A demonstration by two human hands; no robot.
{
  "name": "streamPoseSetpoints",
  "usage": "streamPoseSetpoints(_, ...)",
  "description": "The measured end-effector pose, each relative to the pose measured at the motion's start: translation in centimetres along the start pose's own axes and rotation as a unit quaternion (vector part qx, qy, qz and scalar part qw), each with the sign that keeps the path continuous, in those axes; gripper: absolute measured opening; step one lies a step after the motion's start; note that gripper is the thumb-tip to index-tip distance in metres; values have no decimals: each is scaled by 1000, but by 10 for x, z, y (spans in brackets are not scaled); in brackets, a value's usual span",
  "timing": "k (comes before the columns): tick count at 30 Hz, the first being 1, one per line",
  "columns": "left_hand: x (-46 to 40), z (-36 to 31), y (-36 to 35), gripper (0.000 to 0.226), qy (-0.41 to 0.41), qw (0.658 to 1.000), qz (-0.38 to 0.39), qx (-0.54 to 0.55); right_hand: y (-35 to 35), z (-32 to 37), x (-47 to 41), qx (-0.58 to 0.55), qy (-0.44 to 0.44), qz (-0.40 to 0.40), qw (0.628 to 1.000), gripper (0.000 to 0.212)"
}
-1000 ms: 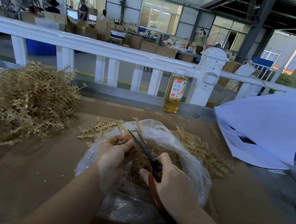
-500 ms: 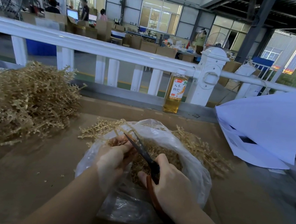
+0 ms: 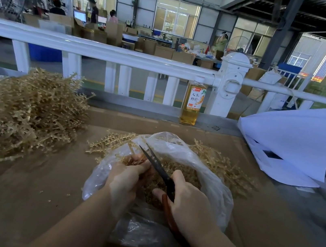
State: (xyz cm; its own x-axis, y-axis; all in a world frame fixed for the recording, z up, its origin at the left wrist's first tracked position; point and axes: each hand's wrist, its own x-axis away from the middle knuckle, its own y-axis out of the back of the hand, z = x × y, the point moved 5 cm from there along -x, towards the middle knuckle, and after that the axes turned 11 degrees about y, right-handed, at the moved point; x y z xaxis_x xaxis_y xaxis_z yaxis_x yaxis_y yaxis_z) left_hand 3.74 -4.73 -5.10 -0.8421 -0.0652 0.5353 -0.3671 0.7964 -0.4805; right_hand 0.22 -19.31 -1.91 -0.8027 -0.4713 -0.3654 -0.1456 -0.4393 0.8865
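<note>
Scissors (image 3: 160, 171) slightly lower, long axis diagonal, tips far-left.

One view only: head-worn, wide-angle. Lens sits above and just behind the forearms, pitched forward and down. Left hand (image 3: 127, 179) and right hand (image 3: 189, 204) lie close, low centre of frame. Cardboard-covered table (image 3: 18, 196) fills the lower half. White railing (image 3: 105, 52) crosses mid-frame at the table's far edge, with the factory hall well beyond it. Straight lines bow toward the frame edges.
</note>
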Motion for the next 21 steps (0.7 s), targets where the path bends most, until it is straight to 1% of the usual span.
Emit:
streamPoseSetpoints(3, 1, -1, 2, 3, 0, 1000, -9, -21, -1, 0, 0, 13, 7, -3, 1000, 34)
streamPoseSetpoints(8, 5, -1, 1, 7, -3, 1000, 15, -8, -4, -2, 1, 32, 16, -2, 999, 35)
streamPoseSetpoints(13, 6, -1, 1, 11, -1, 1000, 21, 0, -4, -2, 2, 42, 20, -4, 999, 35)
streamPoseSetpoints(18, 8, -1, 1, 11, 1, 1000, 31, -3, -2, 1, 4, 49, 18, -8, 999, 35)
streamPoseSetpoints(21, 9, 0, -1, 12, -14, 999, 40, -24, 0, 2, 4, 56, 14, -12, 998, 36)
